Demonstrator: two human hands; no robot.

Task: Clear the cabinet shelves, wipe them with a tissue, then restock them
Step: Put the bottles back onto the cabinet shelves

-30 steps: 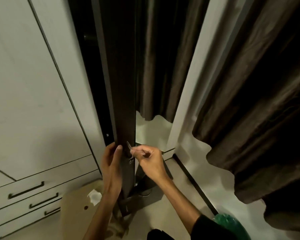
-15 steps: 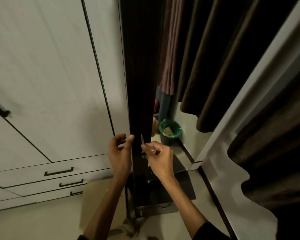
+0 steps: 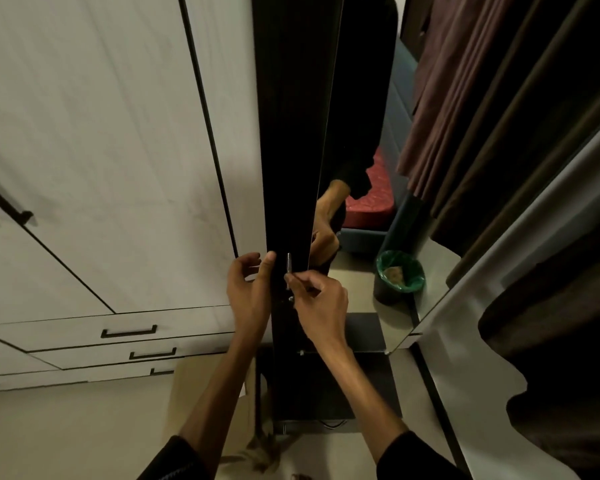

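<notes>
A tall dark cabinet door [image 3: 291, 140] stands edge-on in the middle of the head view, with a mirror [image 3: 361, 168] on its right face. My left hand [image 3: 248, 289] rests against the door's left edge, thumb up on the dark panel and fingers loosely curled. My right hand [image 3: 321, 301] pinches a small metal key [image 3: 288, 268] at the lock on the door's front. The shelves behind the door are hidden.
White wardrobe doors [image 3: 101, 150] and drawers with black handles [image 3: 129, 332] fill the left. Brown curtains [image 3: 516, 150] hang at the right. A bin with a green liner [image 3: 400, 275] shows in the mirror. A cardboard box [image 3: 215, 403] lies on the floor below my arms.
The view has tilted up and shifted, so the mirror now shows the bin and a red mattress. Both hands stay at the door's lock, the right one still pinching the key.
</notes>
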